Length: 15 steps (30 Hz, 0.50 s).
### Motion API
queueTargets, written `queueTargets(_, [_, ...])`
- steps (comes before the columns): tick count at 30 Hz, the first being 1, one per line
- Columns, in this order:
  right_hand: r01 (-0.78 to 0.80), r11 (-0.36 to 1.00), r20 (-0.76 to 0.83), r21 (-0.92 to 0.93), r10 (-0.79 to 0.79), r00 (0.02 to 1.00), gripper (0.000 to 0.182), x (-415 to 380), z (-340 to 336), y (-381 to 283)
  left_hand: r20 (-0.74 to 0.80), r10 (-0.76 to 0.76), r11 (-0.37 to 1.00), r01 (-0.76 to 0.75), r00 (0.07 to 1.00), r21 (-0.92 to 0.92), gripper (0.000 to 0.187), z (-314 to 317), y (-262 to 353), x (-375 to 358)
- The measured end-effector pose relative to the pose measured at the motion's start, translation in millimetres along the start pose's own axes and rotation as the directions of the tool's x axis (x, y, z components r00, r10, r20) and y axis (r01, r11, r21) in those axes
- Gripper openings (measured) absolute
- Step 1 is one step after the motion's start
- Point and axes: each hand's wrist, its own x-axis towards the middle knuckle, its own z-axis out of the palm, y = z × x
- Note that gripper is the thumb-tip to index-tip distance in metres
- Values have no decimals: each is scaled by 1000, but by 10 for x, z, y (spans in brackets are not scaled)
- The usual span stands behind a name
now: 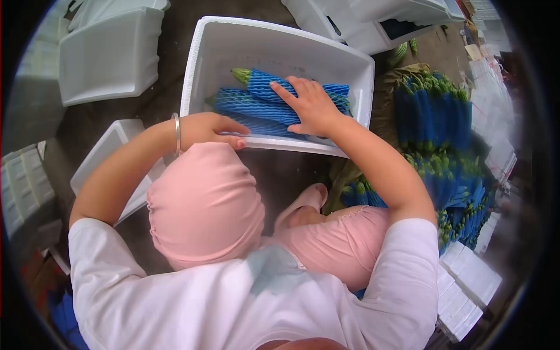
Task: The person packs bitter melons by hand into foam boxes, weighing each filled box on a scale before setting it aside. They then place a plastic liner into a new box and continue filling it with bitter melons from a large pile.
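Observation:
A white foam box (280, 36) stands in front of me, tilted slightly in view. Inside lie several long green gourds sleeved in blue foam netting (245, 105); the uppermost gourd (259, 81) shows its bare green tip at the left. My right hand (312, 105) rests over this top gourd, fingers spread and thumb apart, hiding its middle. At the near left part of the box, my left hand (213, 129) straddles the rim, with a finger inside and the thumb outside. A silvery bangle (177, 133) circles the left wrist.
Bundles of blue-sleeved gourds (431, 116) are piled at the right. White foam boxes (111, 58) stand at the upper left, with another foam piece (111, 143) below. More foam boxes (373, 23) lie at the top right. White stacked slabs (466, 280) sit at the lower right.

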Motion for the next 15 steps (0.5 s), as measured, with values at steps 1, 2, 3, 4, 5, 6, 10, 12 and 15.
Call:
queueTargets(1, [0,1000,7,-9,0,1000,110,6,-16,16,-83,37,999,-38,996,-19,56,-4,-22,-38])
queueTargets(2, [-26,997,0,78,26,1000,109,-29,-60,63,-268,71,984,-112,961,-139,47,43,-67,-10])
queueTargets(3, [-54,985,-6,163,56,998,108,-99,-116,87,-268,86,982,-127,960,-138,47,52,-59,11])
queueTargets(4, [-164,984,77,72,159,984,111,-173,-227,68,-382,134,988,-152,914,-16,44,33,-42,58])
queueTargets(5, [-183,981,87,60,177,980,111,-300,-284,24,-480,194,981,-164,856,106,41,33,-15,112])
queueTargets(6, [-398,917,142,-20,396,907,97,-433,-346,-16,-467,214,977,-184,858,108,41,34,14,193])
queueTargets(10, [-217,890,409,-400,386,827,39,-951,-329,82,-462,526,743,-122,714,658,44,-82,222,755])
queueTargets(12, [-207,880,317,-428,360,877,25,-1029,-629,-49,-411,593,630,-80,692,773,48,-123,243,1054])
queueTargets(15, [-427,827,-162,-366,396,904,16,-1201,-1284,-226,-349,449,627,-12,822,779,52,-124,229,1337])
